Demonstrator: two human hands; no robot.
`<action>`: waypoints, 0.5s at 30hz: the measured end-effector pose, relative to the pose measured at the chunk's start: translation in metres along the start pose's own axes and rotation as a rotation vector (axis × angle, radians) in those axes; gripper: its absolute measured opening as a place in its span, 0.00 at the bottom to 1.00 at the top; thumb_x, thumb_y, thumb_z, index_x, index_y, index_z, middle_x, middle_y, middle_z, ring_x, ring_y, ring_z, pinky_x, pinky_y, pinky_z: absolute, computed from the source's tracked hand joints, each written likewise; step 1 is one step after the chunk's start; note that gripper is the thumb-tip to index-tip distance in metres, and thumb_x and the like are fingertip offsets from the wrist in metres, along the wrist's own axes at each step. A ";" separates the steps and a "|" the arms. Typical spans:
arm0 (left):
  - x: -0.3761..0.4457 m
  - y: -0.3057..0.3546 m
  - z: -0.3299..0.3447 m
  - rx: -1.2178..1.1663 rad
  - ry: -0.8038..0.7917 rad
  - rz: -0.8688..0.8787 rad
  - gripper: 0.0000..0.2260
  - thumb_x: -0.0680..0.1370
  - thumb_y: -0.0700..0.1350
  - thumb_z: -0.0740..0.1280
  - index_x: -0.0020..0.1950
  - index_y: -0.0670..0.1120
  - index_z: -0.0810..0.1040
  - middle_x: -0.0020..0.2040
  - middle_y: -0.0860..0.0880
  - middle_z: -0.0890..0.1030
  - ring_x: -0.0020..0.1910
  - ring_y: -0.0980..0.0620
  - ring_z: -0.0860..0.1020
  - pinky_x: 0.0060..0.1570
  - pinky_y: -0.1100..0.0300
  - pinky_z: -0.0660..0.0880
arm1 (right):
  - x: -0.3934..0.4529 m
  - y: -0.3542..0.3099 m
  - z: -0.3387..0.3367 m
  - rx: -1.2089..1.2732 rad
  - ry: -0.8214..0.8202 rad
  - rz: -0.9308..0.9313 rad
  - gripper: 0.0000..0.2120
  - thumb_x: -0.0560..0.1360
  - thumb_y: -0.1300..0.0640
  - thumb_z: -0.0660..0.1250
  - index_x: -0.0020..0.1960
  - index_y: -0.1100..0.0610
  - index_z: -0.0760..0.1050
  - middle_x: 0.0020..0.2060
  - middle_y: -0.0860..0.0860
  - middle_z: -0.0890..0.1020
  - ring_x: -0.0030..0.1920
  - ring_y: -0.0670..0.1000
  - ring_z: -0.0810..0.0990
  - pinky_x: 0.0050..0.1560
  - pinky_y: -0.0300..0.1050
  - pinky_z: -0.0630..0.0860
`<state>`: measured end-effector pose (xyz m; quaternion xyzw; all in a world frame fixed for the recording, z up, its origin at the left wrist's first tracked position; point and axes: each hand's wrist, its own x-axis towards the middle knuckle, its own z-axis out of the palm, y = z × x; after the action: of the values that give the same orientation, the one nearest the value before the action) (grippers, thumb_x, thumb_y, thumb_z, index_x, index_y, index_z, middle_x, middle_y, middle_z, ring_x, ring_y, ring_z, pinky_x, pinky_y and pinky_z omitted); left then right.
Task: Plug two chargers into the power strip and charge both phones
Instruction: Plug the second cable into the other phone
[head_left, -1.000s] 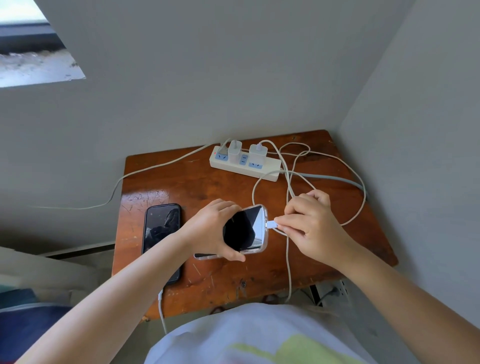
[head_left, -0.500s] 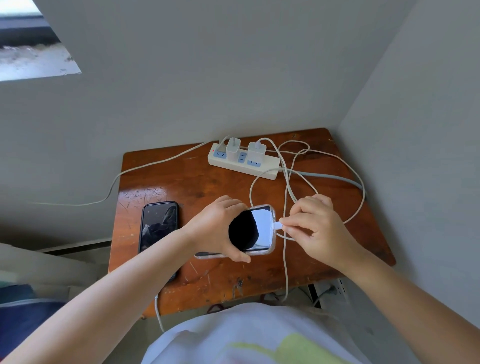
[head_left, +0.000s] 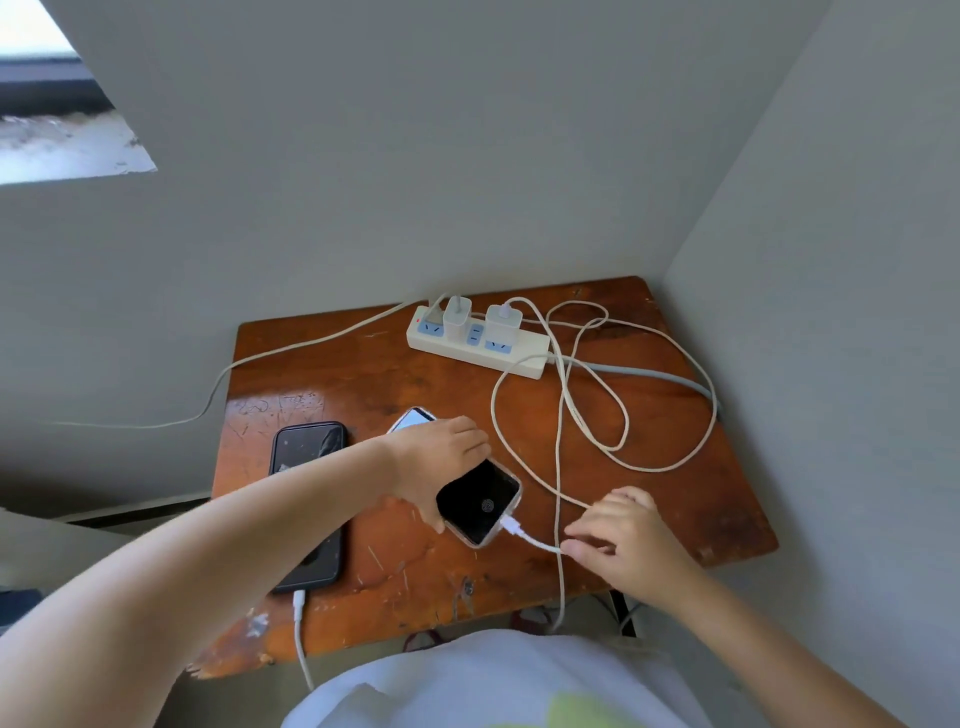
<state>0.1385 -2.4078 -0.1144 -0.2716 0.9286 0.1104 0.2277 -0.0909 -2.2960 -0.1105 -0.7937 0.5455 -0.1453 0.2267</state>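
The left forearm crosses the black phone (head_left: 309, 457), hiding its middle, so only its far end and near corner show. The left hand (head_left: 441, 457) covers the middle of the clear-cased phone (head_left: 480, 501), leaving its far corner and near end in sight. Whether the right hand (head_left: 626, 540) pinches the white cable (head_left: 535, 543) or only touches it is too blurred to tell. The cable at the black phone's near end drops below the bench (head_left: 675, 493) edge, behind the white shirt (head_left: 493, 680). The window (head_left: 57, 130) is cut off at the left.
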 end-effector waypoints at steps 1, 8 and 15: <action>0.004 -0.003 0.002 0.050 -0.042 0.025 0.43 0.65 0.57 0.73 0.70 0.40 0.57 0.71 0.40 0.63 0.69 0.42 0.59 0.70 0.50 0.55 | 0.000 0.005 0.002 0.018 -0.051 0.011 0.05 0.68 0.57 0.71 0.40 0.59 0.83 0.36 0.53 0.86 0.40 0.52 0.82 0.52 0.53 0.70; 0.012 -0.008 0.010 -0.001 -0.210 0.062 0.27 0.73 0.45 0.67 0.69 0.39 0.62 0.70 0.38 0.64 0.69 0.39 0.61 0.70 0.45 0.58 | 0.023 0.018 0.026 -0.120 -0.042 0.003 0.10 0.73 0.62 0.66 0.53 0.62 0.79 0.54 0.59 0.81 0.57 0.59 0.76 0.58 0.54 0.72; -0.008 -0.005 0.017 0.061 -0.312 0.139 0.30 0.73 0.42 0.66 0.71 0.40 0.56 0.74 0.40 0.58 0.73 0.42 0.54 0.73 0.47 0.50 | 0.042 0.010 0.055 -0.110 -0.038 0.061 0.18 0.73 0.57 0.67 0.61 0.62 0.73 0.63 0.59 0.75 0.65 0.58 0.70 0.66 0.56 0.65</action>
<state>0.1536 -2.4029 -0.1256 -0.1792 0.9013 0.1386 0.3691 -0.0571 -2.3273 -0.1630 -0.7904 0.5723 -0.0931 0.1976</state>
